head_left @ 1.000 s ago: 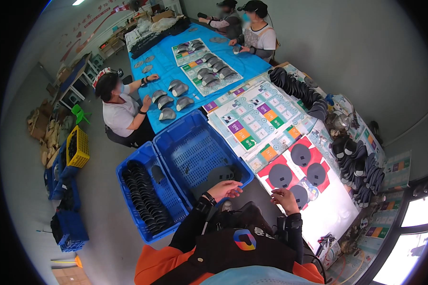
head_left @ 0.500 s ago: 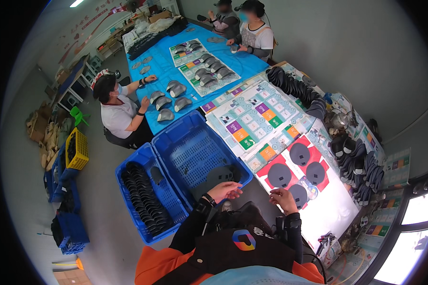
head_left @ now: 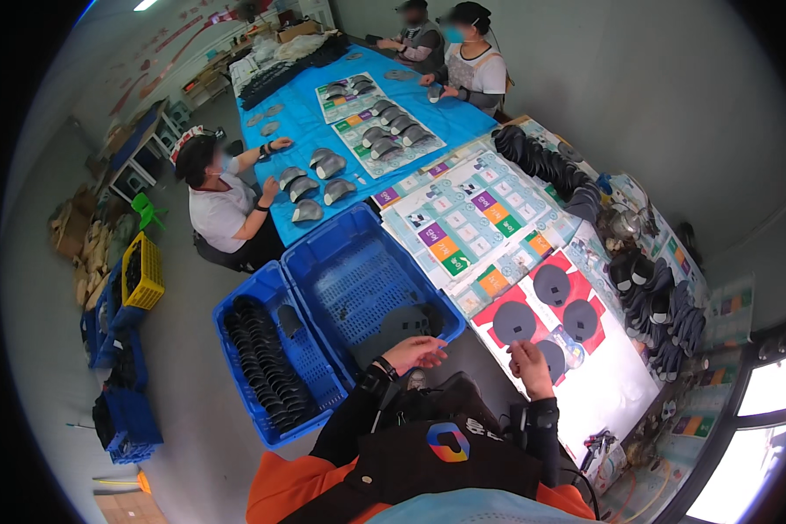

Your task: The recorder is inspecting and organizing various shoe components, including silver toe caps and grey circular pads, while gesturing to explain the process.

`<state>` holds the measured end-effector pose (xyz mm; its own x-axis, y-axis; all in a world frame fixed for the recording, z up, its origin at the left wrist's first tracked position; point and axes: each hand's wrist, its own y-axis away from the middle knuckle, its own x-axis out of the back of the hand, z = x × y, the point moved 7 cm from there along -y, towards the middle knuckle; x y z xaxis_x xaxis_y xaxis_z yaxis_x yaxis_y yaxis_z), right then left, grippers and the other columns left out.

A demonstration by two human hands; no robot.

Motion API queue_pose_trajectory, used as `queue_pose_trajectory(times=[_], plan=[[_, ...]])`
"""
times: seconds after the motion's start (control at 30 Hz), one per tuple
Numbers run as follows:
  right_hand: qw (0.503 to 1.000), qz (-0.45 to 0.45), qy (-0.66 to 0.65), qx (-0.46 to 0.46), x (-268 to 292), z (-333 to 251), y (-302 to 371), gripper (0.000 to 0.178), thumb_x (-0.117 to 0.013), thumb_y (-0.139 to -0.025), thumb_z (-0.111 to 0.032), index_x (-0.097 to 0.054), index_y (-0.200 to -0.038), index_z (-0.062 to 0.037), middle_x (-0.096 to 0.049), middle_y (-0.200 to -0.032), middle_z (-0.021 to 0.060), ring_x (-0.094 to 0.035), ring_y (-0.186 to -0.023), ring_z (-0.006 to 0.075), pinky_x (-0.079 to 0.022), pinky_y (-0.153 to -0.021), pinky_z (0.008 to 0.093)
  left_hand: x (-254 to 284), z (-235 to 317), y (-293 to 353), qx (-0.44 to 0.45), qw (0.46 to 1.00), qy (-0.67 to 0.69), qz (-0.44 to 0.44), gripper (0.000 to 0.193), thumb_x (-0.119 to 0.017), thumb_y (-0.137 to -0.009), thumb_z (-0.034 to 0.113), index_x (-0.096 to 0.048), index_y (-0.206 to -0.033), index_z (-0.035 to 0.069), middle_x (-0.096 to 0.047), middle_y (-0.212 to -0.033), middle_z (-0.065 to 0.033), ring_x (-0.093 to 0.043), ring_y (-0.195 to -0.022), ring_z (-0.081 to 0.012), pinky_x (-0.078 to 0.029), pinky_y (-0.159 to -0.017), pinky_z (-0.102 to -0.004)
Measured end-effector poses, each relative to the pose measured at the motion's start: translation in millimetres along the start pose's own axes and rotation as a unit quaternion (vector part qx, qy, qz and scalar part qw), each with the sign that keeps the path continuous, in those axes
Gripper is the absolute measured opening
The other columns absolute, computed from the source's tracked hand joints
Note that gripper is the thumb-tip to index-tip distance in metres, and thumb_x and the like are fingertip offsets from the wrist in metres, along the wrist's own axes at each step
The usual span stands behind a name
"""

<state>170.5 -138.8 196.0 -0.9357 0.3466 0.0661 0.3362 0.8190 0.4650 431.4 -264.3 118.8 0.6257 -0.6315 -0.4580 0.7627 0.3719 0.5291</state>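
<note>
My left hand (head_left: 413, 353) hovers over the near right corner of the large blue crate (head_left: 292, 242). Its fingertips are pinched together, and whatever they may hold is too small to name. Beneath it, dark grey flat pieces (head_left: 403, 322) lie in that corner. My right hand (head_left: 532, 368) is at the near edge of the red sheet (head_left: 505, 298), its fingers bent into a pinch with their tips by a dark grey disc (head_left: 551, 356), which it partly covers. Three similar round discs, including one on the left (head_left: 514, 323), lie on the sheet, each with a small dark square.
A second blue crate (head_left: 227, 367) holds rows of dark curved pieces. Curved grey pieces (head_left: 327, 163) stand on the blue-covered table (head_left: 299, 131), where co-workers sit on both sides. Dark stacked pieces (head_left: 546, 166) line the right side. A yellow crate (head_left: 148, 278) stands at the left.
My right hand has moved right and slightly up, from the sheet's near left edge to the nearest disc. My left hand stays nearly in place, still pinched.
</note>
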Motion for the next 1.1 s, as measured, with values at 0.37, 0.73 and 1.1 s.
queue_pose_trajectory(times=[0.37,0.73,1.1], plan=[[0.922,-0.199,-0.329,0.041,-137,-184,-103,0.025,-0.056,-0.101,-0.007,-0.056,-0.122,0.0055,-0.067,-0.106,0.0127,-0.063,-0.084,0.0160,-0.052,-0.076,0.0238,11,80,6,-0.079,0.995,-0.039,0.037,0.036,-0.051,-0.108,0.029,-0.061,-0.133,0.006,-0.069,-0.113,-0.0067,-0.066,-0.094,-0.0110,-0.053,-0.085,-0.0271],[0.938,-0.045,0.089,0.331,-324,-424,-221,0.027,-0.062,-0.094,-0.020,-0.066,-0.098,0.0069,-0.072,-0.072,0.0137,-0.068,-0.052,0.0189,-0.051,-0.047,0.0312,109,6,130,-0.078,0.980,0.050,0.176,0.037,-0.052,-0.108,0.030,-0.061,-0.134,0.006,-0.071,-0.112,-0.0079,-0.068,-0.096,-0.0148,-0.054,-0.084,-0.0273],[0.917,-0.151,-0.284,0.235,-310,-390,-277,0.018,-0.061,-0.099,-0.016,-0.064,-0.100,0.0009,-0.073,-0.091,0.0124,-0.065,-0.067,0.0114,-0.045,-0.048,0.0257,149,-48,211,-0.067,0.950,0.159,0.259,0.039,-0.062,-0.102,0.023,-0.058,-0.134,0.001,-0.071,-0.114,-0.0127,-0.069,-0.095,-0.0221,-0.054,-0.084,-0.0344]])
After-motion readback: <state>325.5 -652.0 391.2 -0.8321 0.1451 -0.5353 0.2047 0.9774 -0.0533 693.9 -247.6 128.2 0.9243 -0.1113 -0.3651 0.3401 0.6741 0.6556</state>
